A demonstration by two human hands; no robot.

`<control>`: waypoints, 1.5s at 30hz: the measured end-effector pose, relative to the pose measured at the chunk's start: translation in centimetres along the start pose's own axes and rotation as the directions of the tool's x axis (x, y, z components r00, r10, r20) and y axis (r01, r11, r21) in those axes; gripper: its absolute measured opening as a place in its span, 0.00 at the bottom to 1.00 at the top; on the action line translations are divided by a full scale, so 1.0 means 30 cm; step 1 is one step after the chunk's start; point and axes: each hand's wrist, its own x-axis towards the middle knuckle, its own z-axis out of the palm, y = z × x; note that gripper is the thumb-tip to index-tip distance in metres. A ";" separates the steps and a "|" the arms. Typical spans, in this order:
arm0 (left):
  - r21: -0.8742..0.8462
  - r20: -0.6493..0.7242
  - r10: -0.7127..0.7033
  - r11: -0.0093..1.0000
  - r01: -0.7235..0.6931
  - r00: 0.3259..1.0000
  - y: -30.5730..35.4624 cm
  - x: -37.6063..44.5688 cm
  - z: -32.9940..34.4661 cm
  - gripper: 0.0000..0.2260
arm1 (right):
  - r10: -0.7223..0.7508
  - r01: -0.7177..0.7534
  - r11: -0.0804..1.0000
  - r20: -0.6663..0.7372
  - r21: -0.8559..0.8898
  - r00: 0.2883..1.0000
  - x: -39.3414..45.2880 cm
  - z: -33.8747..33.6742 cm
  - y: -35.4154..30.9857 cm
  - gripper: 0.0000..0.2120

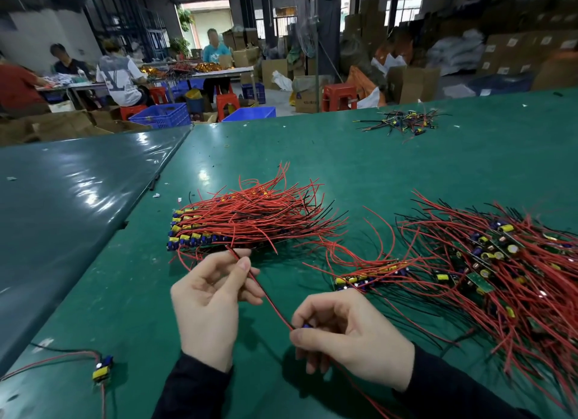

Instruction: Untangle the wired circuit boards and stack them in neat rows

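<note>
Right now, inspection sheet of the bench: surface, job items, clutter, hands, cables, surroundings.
Surface: green table, glossy, a seam on its left side.
Job's things: neat stack of boards at centre, red wires fanned to the right; tangled pile at right; a short row started between them.
Clutter: lone board near left; small far pile; scattered scraps.
Grippers: left hand pinches the wire pair; right hand holds the board end, mostly hidden in the fingers.
Cables: the red-and-black pair runs taut between the hands.
Surroundings: seated workers at far tables, blue crates, red stools, cardboard boxes.
</note>
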 end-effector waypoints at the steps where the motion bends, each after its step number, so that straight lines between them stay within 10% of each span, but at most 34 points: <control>1: -0.009 -0.001 -0.003 1.000 0.003 1.000 0.000 0.002 -0.002 0.04 | -0.001 0.001 1.000 0.000 0.005 1.000 0.000 -0.001 0.002 0.10; 7: -0.047 -0.013 -0.006 0.999 0.005 1.000 0.003 0.004 -0.009 0.05 | -0.092 0.087 0.992 -0.051 -0.090 0.994 0.008 -0.009 -0.006 0.06; 11: -0.012 0.156 -0.209 0.977 0.213 0.965 -0.003 -0.031 0.023 0.17 | -0.053 0.137 0.965 -0.347 0.222 0.936 0.029 -0.028 -0.010 0.06; 17: 0.240 0.683 -0.476 0.863 0.445 0.555 -0.025 -0.144 0.089 0.13 | -0.043 0.233 0.922 -0.518 0.308 0.854 0.045 -0.056 -0.009 0.12; 23: 0.192 0.653 -0.461 0.868 0.457 0.601 -0.026 -0.149 0.090 0.07 | -0.023 0.229 0.917 -0.530 0.326 0.848 0.050 -0.063 -0.007 0.13; 32: 0.298 0.743 -0.519 0.822 0.485 0.423 -0.010 -0.142 0.066 0.06 | -0.042 0.264 0.918 -0.593 0.295 0.804 0.052 -0.085 -0.009 0.09; 45: 0.305 0.869 -0.358 0.931 0.198 0.343 -0.005 -0.186 0.087 0.09 | 0.060 0.181 0.943 -0.678 0.279 0.732 0.039 -0.144 -0.031 0.07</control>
